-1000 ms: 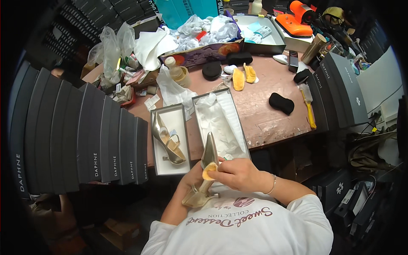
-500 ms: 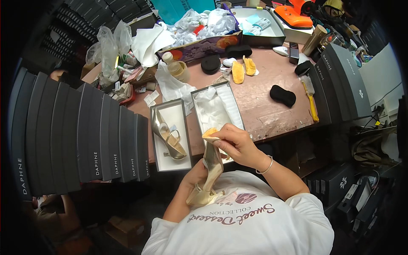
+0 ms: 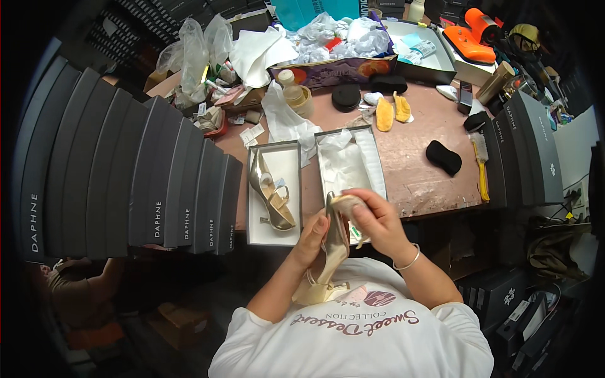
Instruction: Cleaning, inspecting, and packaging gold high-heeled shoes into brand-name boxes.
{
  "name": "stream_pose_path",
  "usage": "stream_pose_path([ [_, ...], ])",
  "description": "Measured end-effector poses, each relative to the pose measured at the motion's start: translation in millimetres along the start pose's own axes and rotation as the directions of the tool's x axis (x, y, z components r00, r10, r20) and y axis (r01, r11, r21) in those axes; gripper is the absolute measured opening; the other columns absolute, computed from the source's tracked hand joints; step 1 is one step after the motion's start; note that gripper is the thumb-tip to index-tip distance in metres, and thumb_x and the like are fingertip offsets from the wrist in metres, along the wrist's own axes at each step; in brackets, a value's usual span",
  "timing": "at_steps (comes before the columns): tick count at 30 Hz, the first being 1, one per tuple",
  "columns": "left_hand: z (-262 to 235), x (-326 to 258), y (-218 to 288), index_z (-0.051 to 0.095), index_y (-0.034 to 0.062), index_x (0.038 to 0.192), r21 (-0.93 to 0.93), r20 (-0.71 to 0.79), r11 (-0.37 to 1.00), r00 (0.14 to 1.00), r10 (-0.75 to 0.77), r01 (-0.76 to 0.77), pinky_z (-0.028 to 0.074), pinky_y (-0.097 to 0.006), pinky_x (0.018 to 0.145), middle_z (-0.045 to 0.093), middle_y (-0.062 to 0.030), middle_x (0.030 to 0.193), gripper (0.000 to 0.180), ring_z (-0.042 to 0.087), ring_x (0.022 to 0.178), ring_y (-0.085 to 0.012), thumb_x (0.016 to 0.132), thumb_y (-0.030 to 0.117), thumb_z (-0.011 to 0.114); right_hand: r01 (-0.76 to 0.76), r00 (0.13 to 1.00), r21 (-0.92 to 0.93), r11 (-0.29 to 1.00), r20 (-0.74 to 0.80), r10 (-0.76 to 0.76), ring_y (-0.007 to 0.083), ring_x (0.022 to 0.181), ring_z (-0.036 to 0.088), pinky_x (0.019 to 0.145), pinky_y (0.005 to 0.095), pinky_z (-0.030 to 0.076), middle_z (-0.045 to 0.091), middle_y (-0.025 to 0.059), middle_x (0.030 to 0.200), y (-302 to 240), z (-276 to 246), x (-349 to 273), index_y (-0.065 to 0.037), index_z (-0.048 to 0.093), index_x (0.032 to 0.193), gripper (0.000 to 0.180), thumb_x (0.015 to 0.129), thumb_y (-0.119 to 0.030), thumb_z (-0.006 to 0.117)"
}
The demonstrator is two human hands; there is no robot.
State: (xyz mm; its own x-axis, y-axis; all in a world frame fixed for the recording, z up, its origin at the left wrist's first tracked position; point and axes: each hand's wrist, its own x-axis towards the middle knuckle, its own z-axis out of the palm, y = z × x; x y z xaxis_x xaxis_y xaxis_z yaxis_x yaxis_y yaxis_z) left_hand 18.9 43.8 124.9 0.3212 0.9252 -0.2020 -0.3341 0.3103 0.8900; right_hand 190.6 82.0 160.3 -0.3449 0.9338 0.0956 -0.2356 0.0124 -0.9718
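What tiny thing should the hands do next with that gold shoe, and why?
Perhaps the right hand should wipe the pad gently down from the toe end of the gold shoe. I'd say so because its fingers pinch the pad right by that end, and the left hand holds the shoe.

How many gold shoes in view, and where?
2. One shoe lies in the open left-hand shoebox; the other shoe is in the left hand. More may be hidden inside the stacked boxes.
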Motion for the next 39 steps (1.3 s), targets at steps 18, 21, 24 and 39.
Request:
stream_pose_path([
  [18, 6.8, -19.8, -14.3, 0.051, 0.0033, 0.104, -0.037, -0.119, 0.999, 0.993, 0.015, -0.02, 0.047, -0.026, 0.076, 0.058, -0.007, 0.09, 0.072, 0.057, 0.083, -0.0134, 0.088, 0.072, 0.036, 0.539, 0.842, -0.617, 0.574, 0.393, -0.369, 0.019, 0.059, 0.056, 0.05, 0.0311, 0.047, 0.053, 0.0044, 0.071, -14.9, 15.8, -41.2, -0.003, 0.064, 0.113, 0.046, 0.069, -0.006, 0.072],
  [21, 3.0, -17.1, -19.0, 0.051, 0.0034, 0.104, -0.126, -0.058, 0.992, 0.998, -0.013, 0.005, 0.047, -0.026, 0.075, 0.058, -0.0064, 0.089, 0.073, 0.057, 0.083, -0.0132, 0.088, 0.073, 0.035, 0.583, 0.812, -0.59, 0.559, 0.452, -0.37, 0.0189, 0.058, 0.055, 0.049, 0.0314, 0.046, 0.053, 0.0044, 0.071, -10.1, 16.8, -49.3, -0.002, 0.063, 0.112, 0.043, 0.07, -0.006, 0.071],
  [24, 6.7, -18.0, -17.5, 0.05, 0.0032, 0.104, -0.012, -0.124, 0.999, 0.992, 0.031, -0.032, 0.048, -0.028, 0.074, 0.057, -0.0068, 0.087, 0.073, 0.057, 0.083, -0.0146, 0.088, 0.073, 0.035, 0.565, 0.823, -0.623, 0.541, 0.381, -0.42, 0.0189, 0.057, 0.055, 0.049, 0.0307, 0.046, 0.052, 0.0047, 0.07, -12.3, 12.2, -26.3, -0.002, 0.064, 0.107, 0.037, 0.072, -0.006, 0.071],
  [39, 5.7, -19.8, -14.6, 0.05, 0.0047, 0.104, -0.048, -0.078, 0.999, 0.997, -0.005, 0.001, 0.047, -0.027, 0.076, 0.057, -0.0066, 0.088, 0.073, 0.056, 0.083, -0.0132, 0.089, 0.073, 0.032, 0.601, 0.798, -0.538, 0.591, 0.441, -0.41, 0.021, 0.055, 0.053, 0.049, 0.033, 0.044, 0.049, 0.0061, 0.067, -9.9, 8.7, -50.7, -0.001, 0.062, 0.111, 0.042, 0.07, -0.001, 0.069],
])
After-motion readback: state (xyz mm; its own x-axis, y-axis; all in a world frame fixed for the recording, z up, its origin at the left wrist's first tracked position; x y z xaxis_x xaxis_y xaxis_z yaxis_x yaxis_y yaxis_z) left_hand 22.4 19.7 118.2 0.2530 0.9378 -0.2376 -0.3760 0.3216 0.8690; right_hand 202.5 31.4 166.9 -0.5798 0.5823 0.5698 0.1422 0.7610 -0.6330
